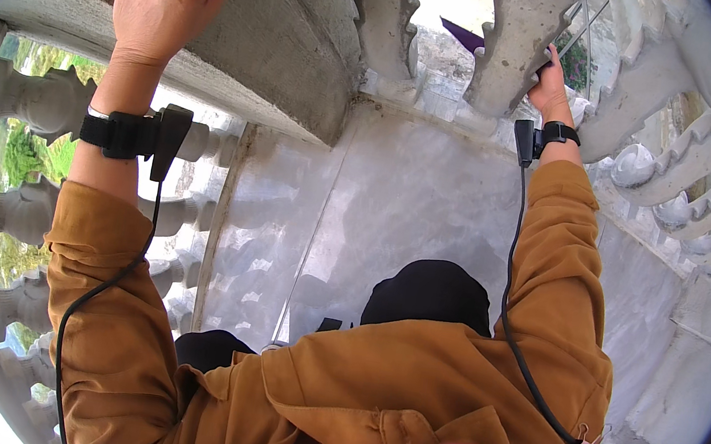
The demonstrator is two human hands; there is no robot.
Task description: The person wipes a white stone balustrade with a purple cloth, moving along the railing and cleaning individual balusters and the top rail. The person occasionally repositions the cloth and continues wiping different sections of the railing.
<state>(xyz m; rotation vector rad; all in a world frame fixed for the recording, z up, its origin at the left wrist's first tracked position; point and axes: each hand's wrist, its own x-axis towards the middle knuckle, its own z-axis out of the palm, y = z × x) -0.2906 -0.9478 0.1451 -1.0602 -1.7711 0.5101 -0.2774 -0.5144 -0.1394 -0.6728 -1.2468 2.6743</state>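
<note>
My left hand (172, 2) is raised at the upper left, back towards me, over the face of a square concrete post (271, 42). Its fingers are curled into a fist; the palm is hidden and nothing shows in it. My right hand (551, 89) reaches past the right side of a concrete baluster (512, 47) with scalloped edges. It grips a dark purple cloth (464, 35) that passes behind this baluster and sticks out on its left. Part of the cloth and some of my fingertips are hidden.
More balusters (655, 93) curve away at right, with a round white ornament (633, 166) among them. A second balustrade (41, 100) runs down the left, greenery beyond. Below is a grey floor (414, 182). Cables (514, 243) run from both wrist devices along my sleeves.
</note>
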